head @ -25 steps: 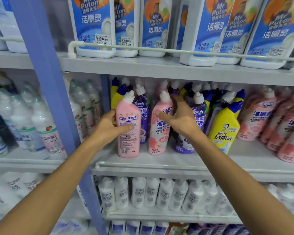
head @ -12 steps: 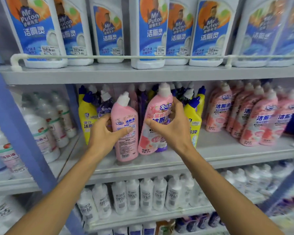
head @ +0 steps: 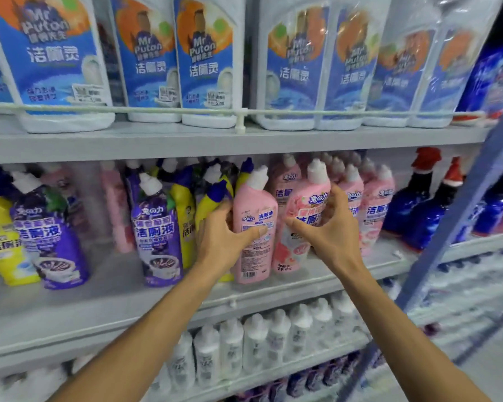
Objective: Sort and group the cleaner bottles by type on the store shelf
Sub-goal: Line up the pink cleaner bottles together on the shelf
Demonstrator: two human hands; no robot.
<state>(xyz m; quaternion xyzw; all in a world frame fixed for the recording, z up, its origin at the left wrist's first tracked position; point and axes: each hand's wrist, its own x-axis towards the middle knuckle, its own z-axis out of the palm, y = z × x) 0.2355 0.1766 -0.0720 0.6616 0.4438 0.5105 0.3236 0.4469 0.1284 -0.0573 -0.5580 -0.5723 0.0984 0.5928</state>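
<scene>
Shifted right along the middle shelf (head: pixel 99 309) since a second ago: plain pink cleaner bottle (head: pixel 254 227) and floral pink cleaner bottle (head: pixel 305 216), out of the purple-and-yellow mix and now beside the pink row (head: pixel 375 204) toward the right end. Puts both strays almost with their own type; probably leaves only the setting down. Cannot tell whether either base touches the shelf yet. Held in the left grip (head: pixel 224 239), the plain bottle, upright, thumb across its label, fingers curled behind. Held in the right grip (head: pixel 328 230), the floral one, tilted, thumb in front, fingers curled over its shoulder. Just left of these, purple bottles (head: pixel 157 227) and yellow bottles (head: pixel 186 216).
</scene>
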